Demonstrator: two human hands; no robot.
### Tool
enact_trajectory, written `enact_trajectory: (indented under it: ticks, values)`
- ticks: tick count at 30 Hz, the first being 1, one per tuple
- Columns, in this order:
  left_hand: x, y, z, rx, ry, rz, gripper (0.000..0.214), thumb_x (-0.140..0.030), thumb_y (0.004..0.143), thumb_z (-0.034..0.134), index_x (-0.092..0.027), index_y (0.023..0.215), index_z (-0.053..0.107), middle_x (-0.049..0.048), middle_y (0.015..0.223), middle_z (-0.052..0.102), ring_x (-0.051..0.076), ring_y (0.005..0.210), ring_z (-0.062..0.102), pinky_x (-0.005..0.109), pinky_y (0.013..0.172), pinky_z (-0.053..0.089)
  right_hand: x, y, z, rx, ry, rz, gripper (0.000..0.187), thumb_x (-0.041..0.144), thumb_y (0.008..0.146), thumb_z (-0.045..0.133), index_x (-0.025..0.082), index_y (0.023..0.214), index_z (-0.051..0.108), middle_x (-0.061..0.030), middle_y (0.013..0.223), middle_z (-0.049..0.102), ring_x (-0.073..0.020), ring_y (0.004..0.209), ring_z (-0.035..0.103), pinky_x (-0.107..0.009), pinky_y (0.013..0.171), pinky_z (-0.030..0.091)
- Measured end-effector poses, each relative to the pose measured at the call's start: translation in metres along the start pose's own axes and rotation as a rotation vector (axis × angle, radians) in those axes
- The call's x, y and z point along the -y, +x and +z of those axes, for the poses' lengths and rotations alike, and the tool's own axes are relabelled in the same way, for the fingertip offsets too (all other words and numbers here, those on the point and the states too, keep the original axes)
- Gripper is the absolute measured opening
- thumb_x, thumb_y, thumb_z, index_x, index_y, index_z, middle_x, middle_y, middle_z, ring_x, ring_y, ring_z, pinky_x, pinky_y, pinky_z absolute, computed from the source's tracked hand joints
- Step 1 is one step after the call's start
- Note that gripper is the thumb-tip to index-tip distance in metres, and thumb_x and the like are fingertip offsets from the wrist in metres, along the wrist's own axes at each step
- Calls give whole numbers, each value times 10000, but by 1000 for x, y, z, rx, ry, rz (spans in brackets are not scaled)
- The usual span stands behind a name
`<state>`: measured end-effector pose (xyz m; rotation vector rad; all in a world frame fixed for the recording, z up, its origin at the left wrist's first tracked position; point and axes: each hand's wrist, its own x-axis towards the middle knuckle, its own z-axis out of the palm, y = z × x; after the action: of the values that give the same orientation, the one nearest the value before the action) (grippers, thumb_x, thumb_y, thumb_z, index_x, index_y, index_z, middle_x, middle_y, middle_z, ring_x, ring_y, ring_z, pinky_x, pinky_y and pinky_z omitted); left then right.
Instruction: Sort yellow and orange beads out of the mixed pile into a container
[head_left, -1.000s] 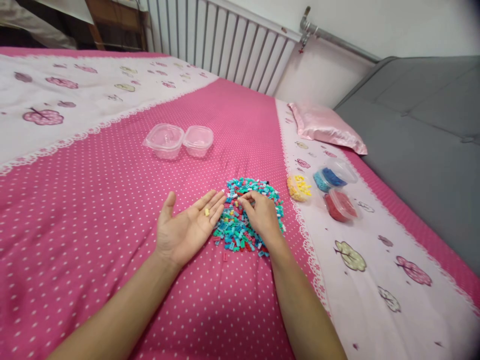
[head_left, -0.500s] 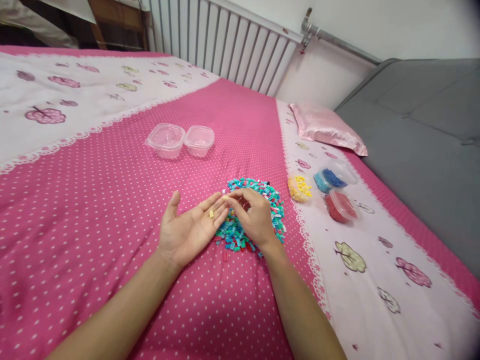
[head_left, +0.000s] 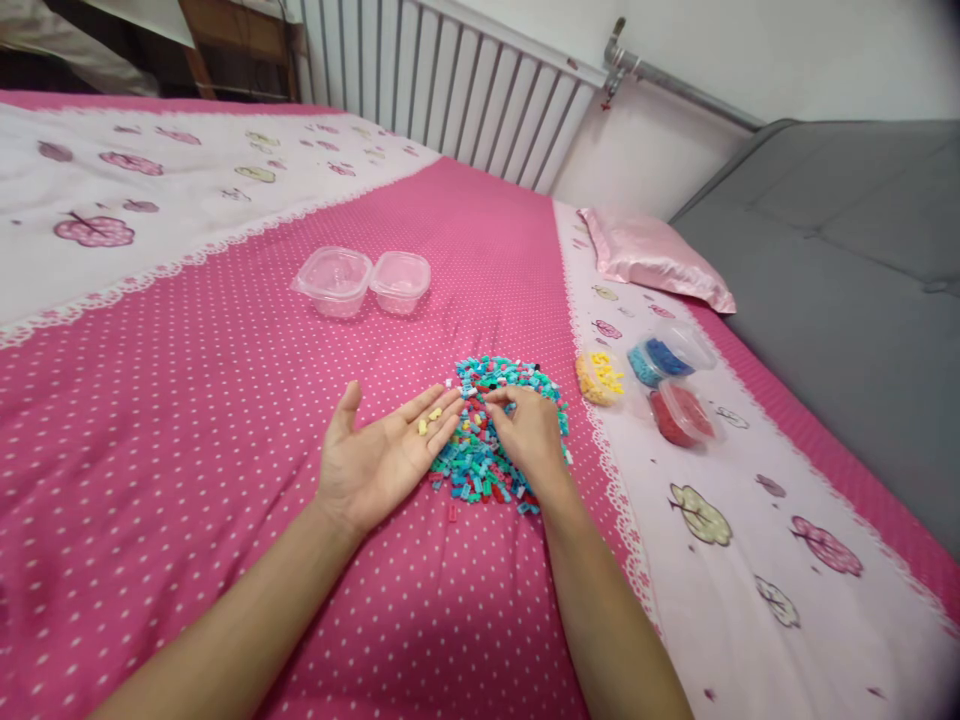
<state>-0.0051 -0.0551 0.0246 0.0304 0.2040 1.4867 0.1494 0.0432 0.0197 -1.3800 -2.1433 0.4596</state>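
Yellow bricks [head_left: 429,419] lie on left hand [head_left: 379,458]'s fingers.

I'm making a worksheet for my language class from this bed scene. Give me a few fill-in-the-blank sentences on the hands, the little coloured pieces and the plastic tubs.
1. The small yellow plastic pieces lie on the left hand, whose palm faces ___.
2. ___ empty clear plastic tubs stand beyond the pile of small mixed-colour pieces that the right hand touches.
3. Beside the tub of blue pieces and the tub of yellow pieces, the third tub, nearest the person, holds ___ pieces.
Missing words: up; two; red.
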Motion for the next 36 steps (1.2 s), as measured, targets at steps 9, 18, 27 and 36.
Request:
enact_trajectory:
  ticks: [9, 18, 27, 36]
  values:
    - [1, 0, 1, -30, -3, 3, 841, -487, 804, 494, -27, 1435, 183, 263, 1424, 377, 324, 1300, 402, 408, 1028, 428, 1, -4, 2, 245, -125, -30, 188, 200, 819, 624, 236, 973, 726, -32, 881, 694, -192, 836, 632, -286, 775, 451]
    - [0, 0, 2, -23, 33, 6, 845, -506, 809, 477, 3, 1423, 199, 271, 1409, 392, 324, 1299, 404, 397, 1035, 421, 1, -5, 4, 211, -146, -12, 85, 187, 796, 629, 203, 833, 705, -39, 867, 681, -186, 819, 618, -272, 737, 437]
    - [0, 0, 1, -25, 14, 2, 830, -499, 815, 473, -3, 1424, 204, 265, 1392, 418, 316, 1294, 417, 395, 1030, 430, 10, -2, 0, -78, 180, -103, 121, 245, 823, 602, 191, 887, 688, -13, 818, 664, -147, 669, 570, -249, 671, 446]
    - [1, -1, 0, -12, 42, -3, 830, -522, 834, 451, 20, 1418, 218, 231, 1242, 557, 270, 1221, 512, 356, 1063, 389, 25, -8, 0, -5, 327, -298, 162, 229, 860, 585, 203, 975, 697, -10, 837, 632, -128, 679, 554, -238, 699, 452]
